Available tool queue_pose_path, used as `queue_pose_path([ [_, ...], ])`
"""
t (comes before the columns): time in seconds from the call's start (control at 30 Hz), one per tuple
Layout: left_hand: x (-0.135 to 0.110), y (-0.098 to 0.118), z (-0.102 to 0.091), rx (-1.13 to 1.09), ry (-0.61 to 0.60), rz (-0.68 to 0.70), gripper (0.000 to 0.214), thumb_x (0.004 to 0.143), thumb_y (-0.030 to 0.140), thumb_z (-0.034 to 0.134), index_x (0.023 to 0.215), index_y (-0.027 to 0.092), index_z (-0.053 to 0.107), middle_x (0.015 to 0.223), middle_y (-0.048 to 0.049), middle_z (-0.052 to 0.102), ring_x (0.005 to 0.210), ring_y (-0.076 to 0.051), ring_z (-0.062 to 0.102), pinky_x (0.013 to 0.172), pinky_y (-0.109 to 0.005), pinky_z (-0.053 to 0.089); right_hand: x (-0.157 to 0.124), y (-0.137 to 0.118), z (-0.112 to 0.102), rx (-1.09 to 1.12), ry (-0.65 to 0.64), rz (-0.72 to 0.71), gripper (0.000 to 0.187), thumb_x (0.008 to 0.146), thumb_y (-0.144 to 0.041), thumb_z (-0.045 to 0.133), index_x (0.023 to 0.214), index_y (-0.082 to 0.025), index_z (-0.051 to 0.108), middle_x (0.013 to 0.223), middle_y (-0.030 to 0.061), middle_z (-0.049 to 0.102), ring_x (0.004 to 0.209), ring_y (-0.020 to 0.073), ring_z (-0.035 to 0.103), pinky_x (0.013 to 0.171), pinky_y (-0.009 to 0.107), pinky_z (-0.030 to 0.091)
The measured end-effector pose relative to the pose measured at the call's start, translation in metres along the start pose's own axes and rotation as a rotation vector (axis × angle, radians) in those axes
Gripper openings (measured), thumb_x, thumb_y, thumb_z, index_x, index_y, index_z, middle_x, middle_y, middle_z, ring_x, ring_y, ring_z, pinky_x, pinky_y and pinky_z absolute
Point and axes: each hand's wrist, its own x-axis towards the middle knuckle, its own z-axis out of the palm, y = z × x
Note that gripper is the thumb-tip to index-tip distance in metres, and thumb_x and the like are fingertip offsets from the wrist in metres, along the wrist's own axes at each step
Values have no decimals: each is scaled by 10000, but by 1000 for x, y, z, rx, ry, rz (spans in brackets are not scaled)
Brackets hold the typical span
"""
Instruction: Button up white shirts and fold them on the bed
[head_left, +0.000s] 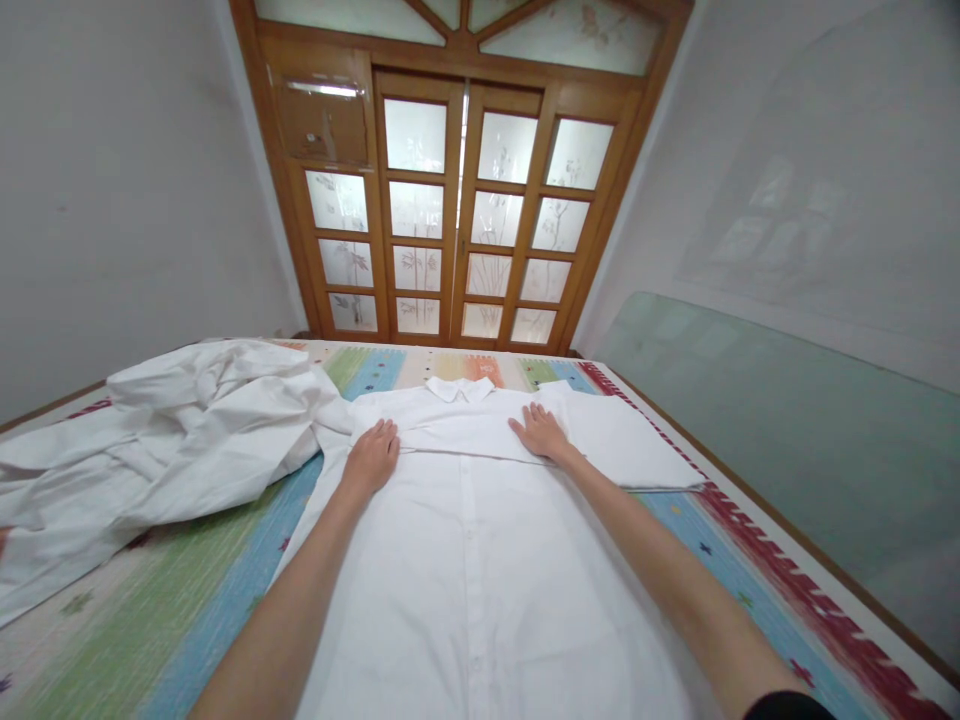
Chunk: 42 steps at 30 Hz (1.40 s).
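Observation:
A white button-front shirt point(469, 560) lies spread out before me, its collar point(459, 389) at the far end. Across its chest runs a folded band of white fabric point(457, 437), apparently the sleeves. My left hand point(374, 455) rests on the left end of this band, palm down, fingers together and pointing away. On the right end, my right hand point(541, 432) lies flat with its fingers spread. Neither hand grips anything. Just beyond my right hand is a neatly folded white cloth point(637, 440), partly hidden by the hand and the shirt.
Crumpled white fabric point(202, 430) is heaped at the left, touching the shirt's left shoulder. Everything lies on a colourful striped bed cover point(180, 590). A pale green board point(787, 430) borders the right side. Wooden doors with frosted panes point(456, 210) stand beyond the far edge.

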Motion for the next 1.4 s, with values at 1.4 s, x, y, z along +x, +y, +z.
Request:
queue_pose_path([
  [1.4, -22, -100, -245, 677, 332, -321, 398, 812, 260, 392, 1081, 24, 566, 1146, -189, 562, 1121, -300, 466, 926, -487, 379, -42, -118, -18, 96, 47, -410, 452, 946, -243, 353, 1359, -121, 491, 1528, 155, 325, 1410, 312, 278, 1119, 474, 240],
])
